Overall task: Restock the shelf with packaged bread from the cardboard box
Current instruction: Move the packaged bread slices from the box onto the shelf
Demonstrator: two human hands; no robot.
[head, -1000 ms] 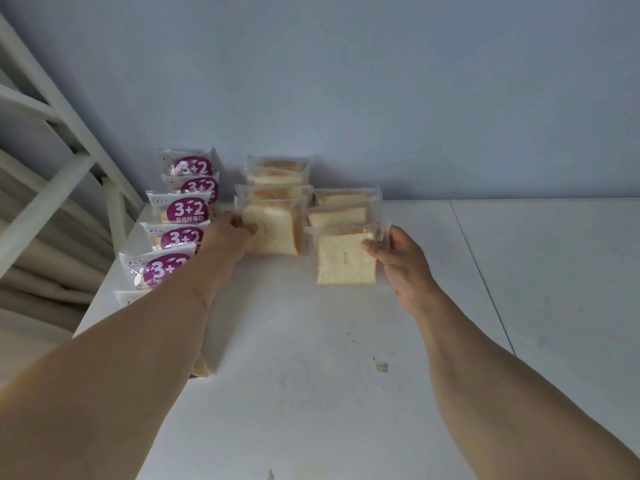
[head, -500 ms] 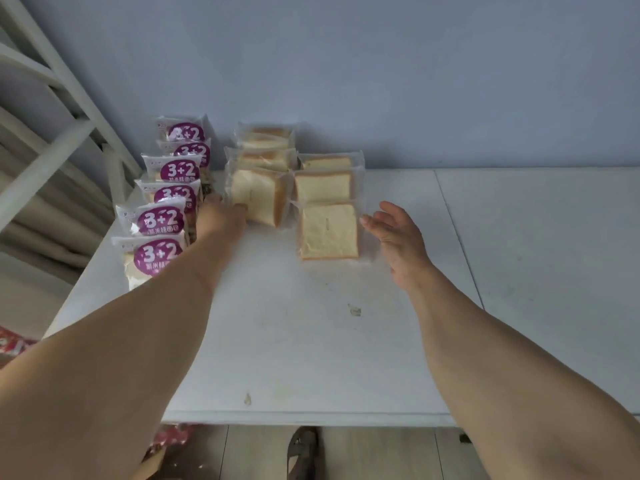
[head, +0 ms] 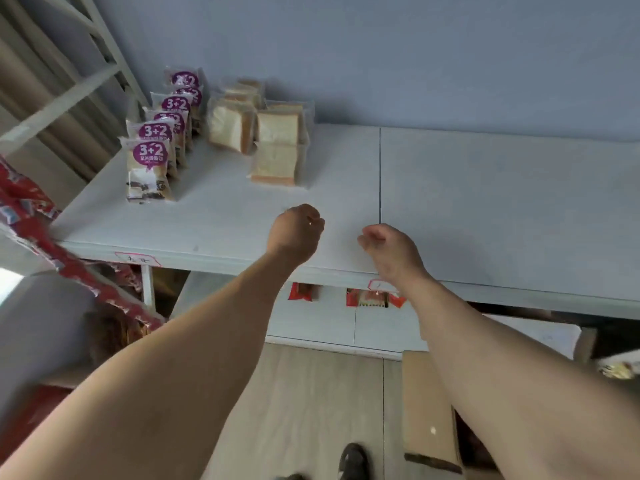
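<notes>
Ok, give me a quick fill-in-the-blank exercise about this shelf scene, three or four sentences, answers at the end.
1. The purple labels on the left row of packets read 3+____.
2. Both the left hand and the right hand hold ____.
3. The front packet of plain sliced bread lies ____ on the shelf.
4. The cardboard box stands on the ____.

Answers: 2; nothing; flat; floor

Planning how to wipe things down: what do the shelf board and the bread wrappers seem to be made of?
Shelf board: probably painted metal or laminate; matt white, flat, with a panel seam. Bread wrappers: thin clear plastic film; slices show through, edges glint.
</notes>
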